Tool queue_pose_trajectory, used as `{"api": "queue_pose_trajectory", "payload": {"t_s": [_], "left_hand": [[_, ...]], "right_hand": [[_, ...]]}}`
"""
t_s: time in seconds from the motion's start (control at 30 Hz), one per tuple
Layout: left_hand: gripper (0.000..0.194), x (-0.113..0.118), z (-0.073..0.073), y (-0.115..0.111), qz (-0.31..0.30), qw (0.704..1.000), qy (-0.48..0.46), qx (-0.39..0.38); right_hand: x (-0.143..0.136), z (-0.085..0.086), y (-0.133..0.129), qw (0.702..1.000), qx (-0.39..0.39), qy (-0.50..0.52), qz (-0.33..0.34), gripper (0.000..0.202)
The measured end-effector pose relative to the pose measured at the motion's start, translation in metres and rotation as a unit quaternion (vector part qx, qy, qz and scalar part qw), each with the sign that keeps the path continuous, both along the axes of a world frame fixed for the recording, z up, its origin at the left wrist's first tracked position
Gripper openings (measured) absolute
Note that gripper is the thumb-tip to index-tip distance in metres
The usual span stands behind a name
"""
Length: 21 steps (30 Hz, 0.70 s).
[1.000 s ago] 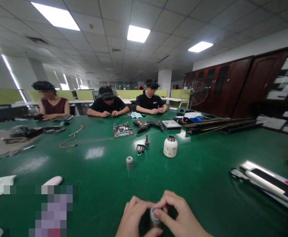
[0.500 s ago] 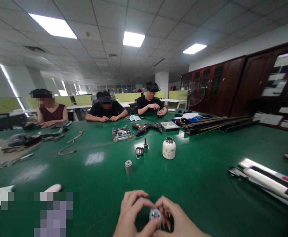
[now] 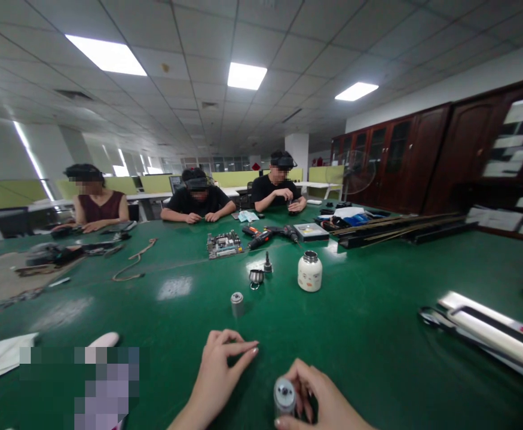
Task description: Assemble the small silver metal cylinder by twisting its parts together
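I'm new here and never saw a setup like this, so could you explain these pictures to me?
There is no robot: a person works with two bare hands. Every picture comes from one camera worn on that person's head, looking forward and down. The right hand holds a small metal cylinder; the left hand is beside it, with nothing visible in its fingers. On the green table stand a similar cylinder and an open cream bottle. Farther back lie a circuit board and power drills.

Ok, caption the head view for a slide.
Right hand holding a metal cylinder, left hand apart, over a green table.
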<state>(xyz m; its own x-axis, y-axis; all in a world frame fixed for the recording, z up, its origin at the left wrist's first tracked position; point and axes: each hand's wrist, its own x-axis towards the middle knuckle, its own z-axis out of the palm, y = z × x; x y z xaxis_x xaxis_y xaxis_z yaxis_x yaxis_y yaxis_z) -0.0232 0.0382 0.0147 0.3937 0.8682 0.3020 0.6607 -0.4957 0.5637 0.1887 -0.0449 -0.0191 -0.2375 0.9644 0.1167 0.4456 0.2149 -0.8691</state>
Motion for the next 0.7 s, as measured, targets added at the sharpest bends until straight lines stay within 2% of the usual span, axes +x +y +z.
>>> {"api": "queue_pose_trajectory", "payload": {"t_s": [0.1,0.17,0.3,0.37,0.47,0.57,0.7], "left_hand": [[0.016,-0.002,-0.014,0.006,0.009,0.999,0.045,-0.005],[0.017,-0.001,-0.015,0.004,0.007,0.999,0.040,0.002],[0.018,0.006,0.006,-0.011,-0.024,0.997,-0.062,0.029],[0.019,0.011,0.018,-0.023,-0.087,0.990,-0.099,0.049],[0.014,0.019,0.026,-0.040,-0.158,0.983,-0.076,0.051],[0.013,0.022,0.021,-0.048,-0.181,0.981,-0.048,0.045],[0.021,0.019,0.005,-0.047,-0.190,0.980,-0.042,0.036]], "right_hand": [[-0.001,0.006,-0.002,1.000,-0.001,-0.006,0.003,0.030],[-0.001,0.010,-0.003,1.000,-0.005,-0.012,0.003,0.030],[-0.001,0.011,-0.001,0.999,-0.010,-0.043,-0.006,0.032],[0.000,0.009,0.001,0.998,-0.004,-0.062,-0.010,0.035],[0.000,0.004,0.004,0.998,0.009,-0.068,-0.010,0.038],[0.001,0.003,0.003,0.999,0.006,-0.049,0.001,0.036],[0.001,0.001,0.003,0.999,0.015,-0.044,0.001,0.033]]}}
